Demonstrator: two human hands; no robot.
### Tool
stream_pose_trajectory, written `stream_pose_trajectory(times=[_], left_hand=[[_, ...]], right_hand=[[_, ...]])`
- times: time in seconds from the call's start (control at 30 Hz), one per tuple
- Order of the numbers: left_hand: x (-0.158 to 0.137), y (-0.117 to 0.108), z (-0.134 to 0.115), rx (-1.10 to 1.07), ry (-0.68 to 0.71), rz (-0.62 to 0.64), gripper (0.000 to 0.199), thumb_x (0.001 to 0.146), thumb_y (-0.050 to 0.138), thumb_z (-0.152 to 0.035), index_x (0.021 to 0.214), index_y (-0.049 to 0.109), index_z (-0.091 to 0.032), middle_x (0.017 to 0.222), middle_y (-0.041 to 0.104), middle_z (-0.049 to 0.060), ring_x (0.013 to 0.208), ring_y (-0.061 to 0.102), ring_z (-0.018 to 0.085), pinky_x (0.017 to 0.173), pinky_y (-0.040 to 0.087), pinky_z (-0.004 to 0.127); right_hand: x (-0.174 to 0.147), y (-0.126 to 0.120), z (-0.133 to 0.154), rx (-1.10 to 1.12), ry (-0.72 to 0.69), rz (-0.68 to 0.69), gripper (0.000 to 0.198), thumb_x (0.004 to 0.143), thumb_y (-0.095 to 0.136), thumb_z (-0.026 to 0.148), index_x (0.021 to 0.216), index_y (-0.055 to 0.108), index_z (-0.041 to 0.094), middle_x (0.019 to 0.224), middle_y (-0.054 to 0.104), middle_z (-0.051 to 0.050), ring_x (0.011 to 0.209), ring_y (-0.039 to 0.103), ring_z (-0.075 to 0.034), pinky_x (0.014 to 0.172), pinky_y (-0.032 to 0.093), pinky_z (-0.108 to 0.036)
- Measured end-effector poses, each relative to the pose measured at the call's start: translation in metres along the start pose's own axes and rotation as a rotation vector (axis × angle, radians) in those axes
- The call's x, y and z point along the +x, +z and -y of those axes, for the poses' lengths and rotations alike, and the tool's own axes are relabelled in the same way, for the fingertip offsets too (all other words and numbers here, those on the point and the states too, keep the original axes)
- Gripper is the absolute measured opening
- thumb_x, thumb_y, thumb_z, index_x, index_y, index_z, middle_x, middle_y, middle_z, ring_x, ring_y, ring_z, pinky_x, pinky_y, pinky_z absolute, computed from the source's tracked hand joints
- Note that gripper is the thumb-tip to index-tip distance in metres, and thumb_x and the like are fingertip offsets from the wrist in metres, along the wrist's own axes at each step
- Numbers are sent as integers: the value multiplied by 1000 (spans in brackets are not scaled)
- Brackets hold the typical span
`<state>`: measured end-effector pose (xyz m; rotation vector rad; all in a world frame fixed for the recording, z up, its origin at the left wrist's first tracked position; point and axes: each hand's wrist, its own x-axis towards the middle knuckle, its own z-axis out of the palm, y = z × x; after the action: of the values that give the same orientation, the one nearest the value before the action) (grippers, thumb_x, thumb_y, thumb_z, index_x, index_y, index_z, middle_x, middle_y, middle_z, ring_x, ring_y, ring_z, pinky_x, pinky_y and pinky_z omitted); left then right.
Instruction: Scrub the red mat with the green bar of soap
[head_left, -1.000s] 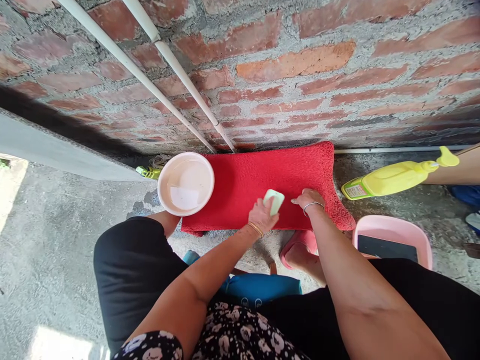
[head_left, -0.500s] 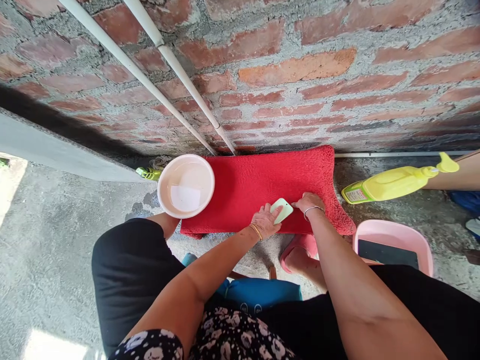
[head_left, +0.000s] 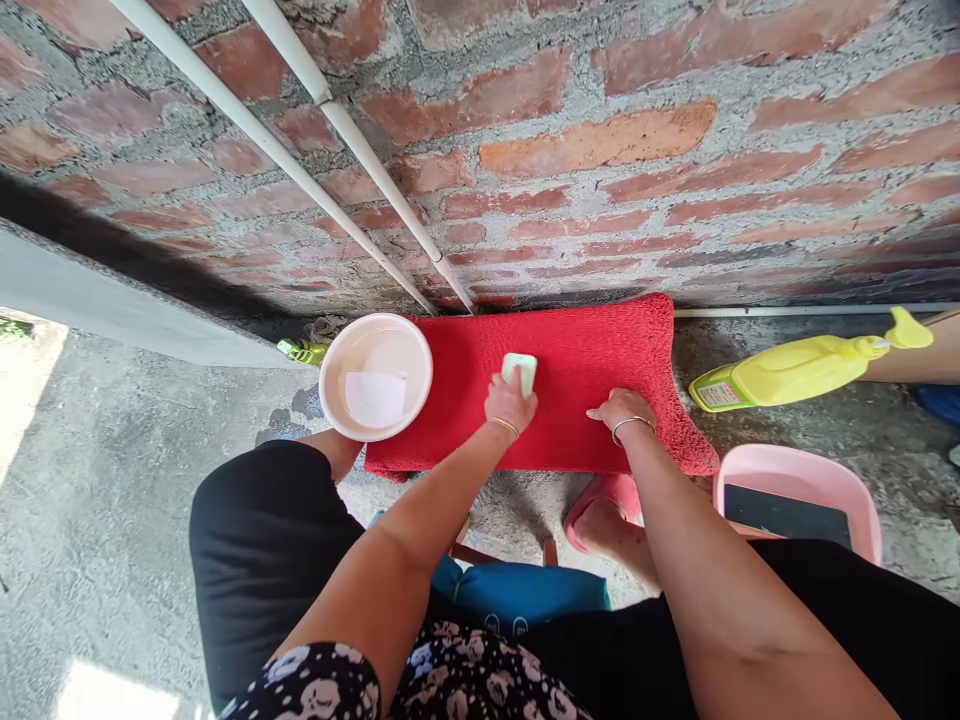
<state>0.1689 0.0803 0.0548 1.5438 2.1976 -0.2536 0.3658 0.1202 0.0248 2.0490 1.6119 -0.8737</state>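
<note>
My left hand (head_left: 511, 400) is closed around a small pale green piece with rounded corners (head_left: 520, 372). I cannot make out its exact kind. It is held against a red towel-like cloth (head_left: 480, 345) that is spread over a low raised surface. My right hand (head_left: 624, 408) rests palm down on the right part of the cloth, one digit stretched out to the left and the other fingers partly hidden. A pale pink basin (head_left: 420, 340) of water, with a white rectangular piece (head_left: 375, 398) in it, stands on the cloth's left end.
A yellow spray bottle (head_left: 787, 370) stands on the floor at the right, above a pink tub (head_left: 862, 505) holding a dark flat piece (head_left: 787, 512). Behind the cloth rises a brick wall (head_left: 600, 140) with white pipes (head_left: 367, 160). A yellow-green object (head_left: 301, 350) lies left of the basin.
My left hand has moved left and away from me over the cloth with the pale green piece, which is now turned more upright. My right hand has stayed almost in place.
</note>
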Motion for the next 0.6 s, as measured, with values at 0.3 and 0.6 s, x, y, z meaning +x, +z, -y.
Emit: stream_pose_trajectory(times=[0.3, 0.6], left_hand=[[-12, -1, 15, -53, 143, 34, 67, 84, 53, -55, 145, 37, -33, 127, 48, 10, 109, 57, 26, 86, 47, 34], [34, -19, 16, -91, -195, -91, 68, 86, 50, -53, 147, 34, -27, 125, 50, 14, 109, 58, 27, 86, 46, 35]], right_hand=[[-2, -2, 0, 8, 4, 3, 53, 77, 73, 45, 118, 64, 13, 121, 63, -21, 113, 60, -31, 89, 51, -40], [-1, -2, 0, -11, -7, 21, 52, 79, 71, 45, 119, 64, 12, 120, 62, -20, 115, 60, -30, 90, 49, -38]])
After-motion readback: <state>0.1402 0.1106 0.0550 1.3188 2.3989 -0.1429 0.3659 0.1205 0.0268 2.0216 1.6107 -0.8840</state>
